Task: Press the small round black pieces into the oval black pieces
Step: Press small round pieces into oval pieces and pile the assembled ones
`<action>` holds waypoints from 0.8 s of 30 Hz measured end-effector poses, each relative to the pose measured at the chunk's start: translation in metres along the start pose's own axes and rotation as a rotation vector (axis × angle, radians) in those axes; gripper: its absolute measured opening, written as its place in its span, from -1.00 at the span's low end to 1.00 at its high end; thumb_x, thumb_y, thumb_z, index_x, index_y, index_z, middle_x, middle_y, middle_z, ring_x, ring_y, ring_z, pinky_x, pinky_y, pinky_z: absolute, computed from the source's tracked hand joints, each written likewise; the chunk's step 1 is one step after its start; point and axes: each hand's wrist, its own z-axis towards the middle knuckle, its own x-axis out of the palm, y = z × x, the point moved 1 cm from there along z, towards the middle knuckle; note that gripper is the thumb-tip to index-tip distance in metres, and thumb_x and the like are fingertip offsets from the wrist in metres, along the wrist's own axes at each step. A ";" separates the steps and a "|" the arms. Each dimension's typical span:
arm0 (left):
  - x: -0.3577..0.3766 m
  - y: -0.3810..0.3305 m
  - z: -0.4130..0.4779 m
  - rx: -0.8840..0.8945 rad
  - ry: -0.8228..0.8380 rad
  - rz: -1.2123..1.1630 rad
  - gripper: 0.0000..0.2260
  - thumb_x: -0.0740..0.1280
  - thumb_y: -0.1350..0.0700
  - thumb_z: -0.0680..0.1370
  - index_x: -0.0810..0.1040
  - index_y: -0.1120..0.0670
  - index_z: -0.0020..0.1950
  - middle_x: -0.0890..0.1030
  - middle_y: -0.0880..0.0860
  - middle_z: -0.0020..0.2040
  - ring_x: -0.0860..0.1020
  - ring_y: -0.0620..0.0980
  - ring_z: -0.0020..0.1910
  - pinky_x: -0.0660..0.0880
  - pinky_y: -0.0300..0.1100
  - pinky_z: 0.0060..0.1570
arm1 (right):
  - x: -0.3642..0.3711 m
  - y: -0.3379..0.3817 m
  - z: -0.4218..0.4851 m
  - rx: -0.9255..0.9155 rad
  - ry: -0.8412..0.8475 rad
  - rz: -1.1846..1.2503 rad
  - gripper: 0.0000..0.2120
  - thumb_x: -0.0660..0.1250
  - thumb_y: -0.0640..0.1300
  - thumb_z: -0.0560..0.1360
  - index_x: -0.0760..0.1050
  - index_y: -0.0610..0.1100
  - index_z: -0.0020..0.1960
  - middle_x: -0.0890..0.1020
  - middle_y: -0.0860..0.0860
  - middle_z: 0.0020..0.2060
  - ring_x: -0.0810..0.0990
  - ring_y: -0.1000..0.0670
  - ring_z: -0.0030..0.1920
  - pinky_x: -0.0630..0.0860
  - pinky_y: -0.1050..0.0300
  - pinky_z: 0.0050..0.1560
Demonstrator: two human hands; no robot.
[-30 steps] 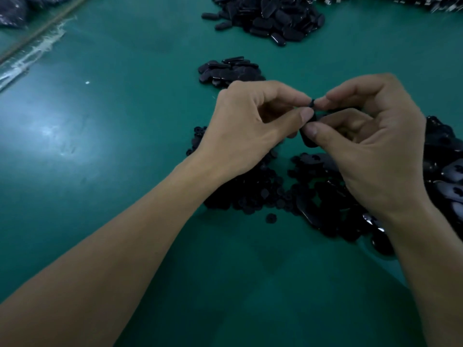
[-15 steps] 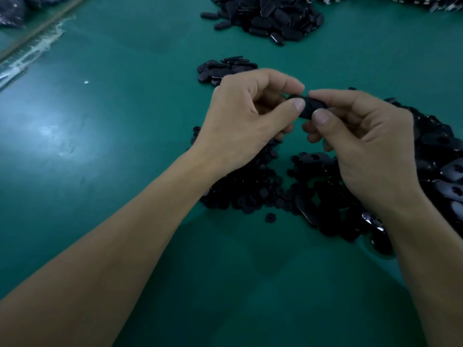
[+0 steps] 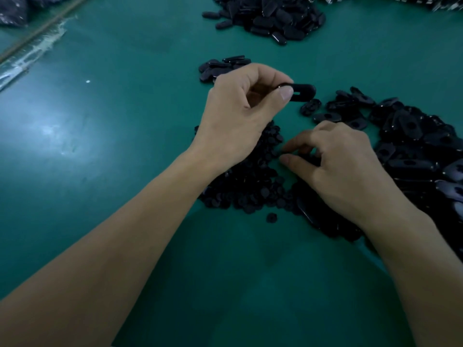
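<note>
The left hand (image 3: 238,116) holds 1 oval black plastic piece (image 3: 304,92) above the green table (image 3: 100,146), grip pinched tight on its near end. The right hand (image 3: 338,166) curls over the heap of small round black pieces (image 3: 250,189); I cannot tell whether its grip holds any.

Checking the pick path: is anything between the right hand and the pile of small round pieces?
Nothing visible. The right hand reaches the edge of the small round pieces; the left hand holds an oval piece farther off.

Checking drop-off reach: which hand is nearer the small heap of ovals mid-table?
Left. The left hand, pinching an oval piece, is just in front of the small heap; the right hand is nearer the camera, at the round pieces.
</note>
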 end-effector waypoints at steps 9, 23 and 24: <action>-0.002 0.000 0.002 -0.018 -0.025 -0.078 -0.89 0.37 0.28 0.61 0.59 0.07 -0.03 0.65 0.02 -0.17 0.66 0.06 -0.14 0.65 -0.16 -0.07 | -0.010 -0.003 -0.003 0.065 -0.054 -0.024 -0.68 0.36 0.18 0.43 0.66 -0.03 -0.01 0.54 0.04 -0.11 0.49 -0.01 -0.06 0.35 0.12 -0.02; -0.002 0.001 0.000 -0.025 -0.050 -0.011 -0.86 0.39 0.26 0.57 0.65 0.06 0.06 0.71 -0.02 -0.11 0.71 0.03 -0.16 0.66 0.05 -0.03 | -0.011 -0.004 -0.004 0.108 -0.069 -0.088 -0.73 0.36 0.08 0.52 0.62 -0.01 0.15 0.54 0.06 -0.10 0.48 -0.02 -0.05 0.42 0.04 -0.02; -0.002 0.001 0.000 -0.028 -0.053 -0.006 -0.86 0.40 0.26 0.57 0.66 0.06 0.05 0.72 -0.01 -0.11 0.71 0.03 -0.16 0.66 0.06 -0.04 | -0.010 -0.001 -0.004 0.096 -0.051 -0.089 -0.67 0.34 0.16 0.51 0.61 0.00 0.16 0.54 0.05 -0.10 0.48 -0.04 -0.02 0.40 0.04 -0.01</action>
